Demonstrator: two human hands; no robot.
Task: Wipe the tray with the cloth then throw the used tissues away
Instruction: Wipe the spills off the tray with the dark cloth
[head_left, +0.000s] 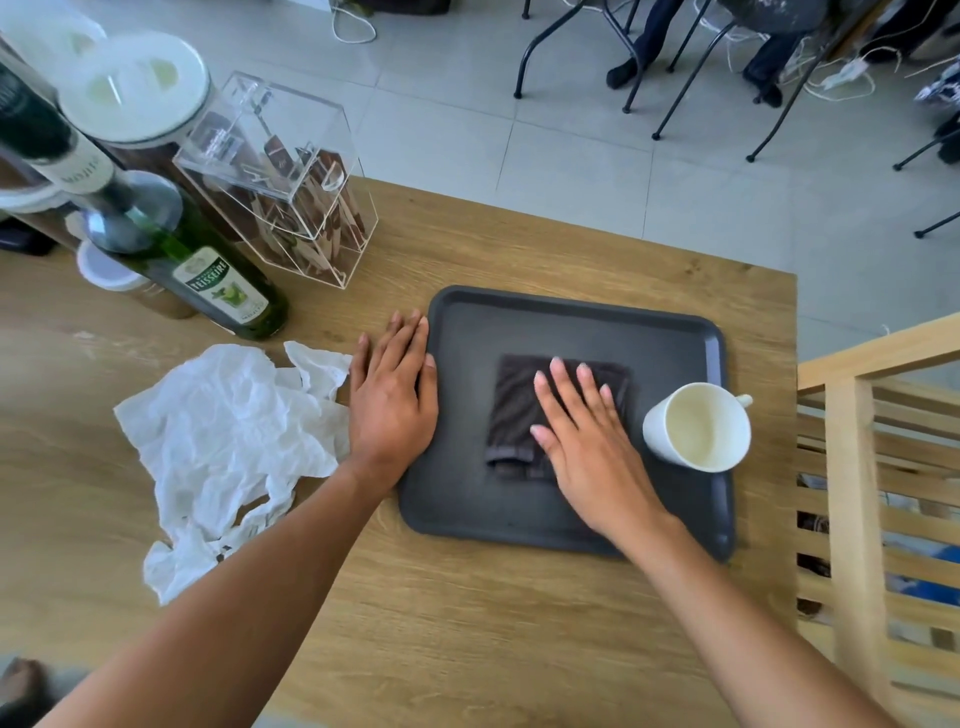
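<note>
A dark grey tray (571, 322) lies on the wooden table. A folded dark cloth (511, 405) sits near its middle. My right hand (587, 447) lies flat on the cloth, fingers spread, pressing it onto the tray. My left hand (392, 395) rests flat against the tray's left rim, fingers together, partly on the table. Crumpled white tissues (228, 436) lie on the table just left of my left hand. A white cup (698, 426) lies tipped on its side on the tray's right part, close to my right hand.
Green bottles (208, 270), a clear box of sachets (291, 192) and white-lidded jars (135, 88) crowd the table's back left. A wooden slatted rack (878, 467) stands at the table's right edge. Chairs and people's legs are beyond on the tiled floor.
</note>
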